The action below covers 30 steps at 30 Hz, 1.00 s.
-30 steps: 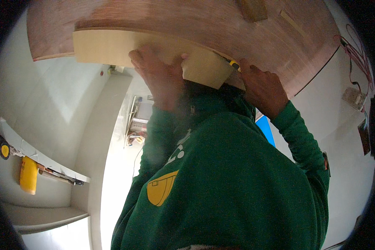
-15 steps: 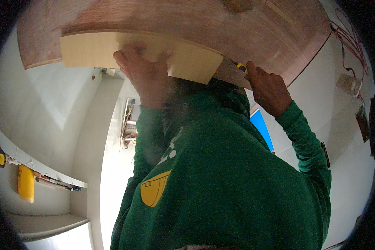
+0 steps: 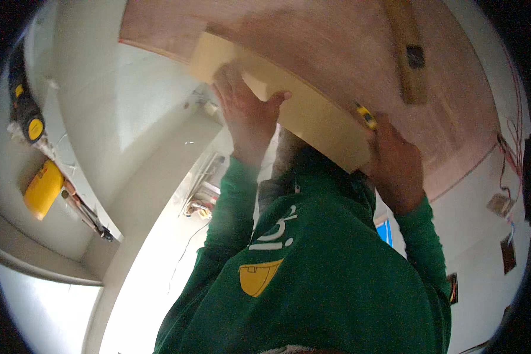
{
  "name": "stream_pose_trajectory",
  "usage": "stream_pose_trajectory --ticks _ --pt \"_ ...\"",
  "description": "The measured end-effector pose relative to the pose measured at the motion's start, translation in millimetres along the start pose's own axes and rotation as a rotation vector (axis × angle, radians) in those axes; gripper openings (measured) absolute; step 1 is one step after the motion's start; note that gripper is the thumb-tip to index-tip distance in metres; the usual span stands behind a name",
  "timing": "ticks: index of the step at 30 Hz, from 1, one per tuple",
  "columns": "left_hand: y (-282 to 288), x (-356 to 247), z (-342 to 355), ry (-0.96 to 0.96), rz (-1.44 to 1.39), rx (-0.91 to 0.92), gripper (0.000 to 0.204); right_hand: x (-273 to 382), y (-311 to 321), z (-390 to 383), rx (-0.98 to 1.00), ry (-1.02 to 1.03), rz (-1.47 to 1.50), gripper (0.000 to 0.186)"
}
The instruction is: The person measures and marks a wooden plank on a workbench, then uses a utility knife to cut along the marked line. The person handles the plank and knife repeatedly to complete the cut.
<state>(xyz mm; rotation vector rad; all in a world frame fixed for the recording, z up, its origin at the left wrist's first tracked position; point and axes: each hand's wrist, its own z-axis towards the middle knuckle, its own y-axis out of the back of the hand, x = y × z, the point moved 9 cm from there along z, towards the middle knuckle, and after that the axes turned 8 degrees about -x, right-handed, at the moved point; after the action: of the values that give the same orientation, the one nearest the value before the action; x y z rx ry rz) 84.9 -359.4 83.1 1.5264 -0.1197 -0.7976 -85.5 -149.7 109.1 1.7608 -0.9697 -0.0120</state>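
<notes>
A pale, thin strip of board [image 3: 315,115] lies slanted along the near edge of a large reddish-brown wooden sheet [image 3: 312,41]. On the strip's left half my left hand [image 3: 248,115] rests, open, with the thumb stretched out to the right and the fingers somewhat blurred. My right hand [image 3: 398,162] is closed round a slim yellow-and-black tool [image 3: 366,117] at the right end of the strip. The tool points up and left. Its tip is too blurred to tell its exact kind.
A wooden bar with a dark square mark [image 3: 407,59] lies on the sheet's far right. To the left, a ledge bears a yellow container [image 3: 43,190] and a black-and-yellow tool [image 3: 32,121]. Reddish wires and a socket box [image 3: 500,205] hang at the right wall.
The view has shifted and turned, so strip and sheet now slant down to the right. My left hand's thumb has spread out. My right hand, with the tool, now sits against the strip's right end.
</notes>
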Motion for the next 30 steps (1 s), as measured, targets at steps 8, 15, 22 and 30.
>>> stream_pose_trajectory --ticks 8,15,22,30 --pt "-16 38 28 0.065 0.031 0.160 0.108 152 -62 176 -0.147 0.328 0.233 0.027" --pt "-13 36 34 0.074 0.056 0.135 0.100 189 -69 209 -0.236 0.416 0.188 0.031" --pt "-13 36 33 0.094 0.066 0.137 0.089 191 -79 209 -0.141 0.436 0.112 0.028" --pt "-14 38 33 0.090 0.061 0.119 0.090 186 -84 208 -0.177 0.427 0.073 0.031"
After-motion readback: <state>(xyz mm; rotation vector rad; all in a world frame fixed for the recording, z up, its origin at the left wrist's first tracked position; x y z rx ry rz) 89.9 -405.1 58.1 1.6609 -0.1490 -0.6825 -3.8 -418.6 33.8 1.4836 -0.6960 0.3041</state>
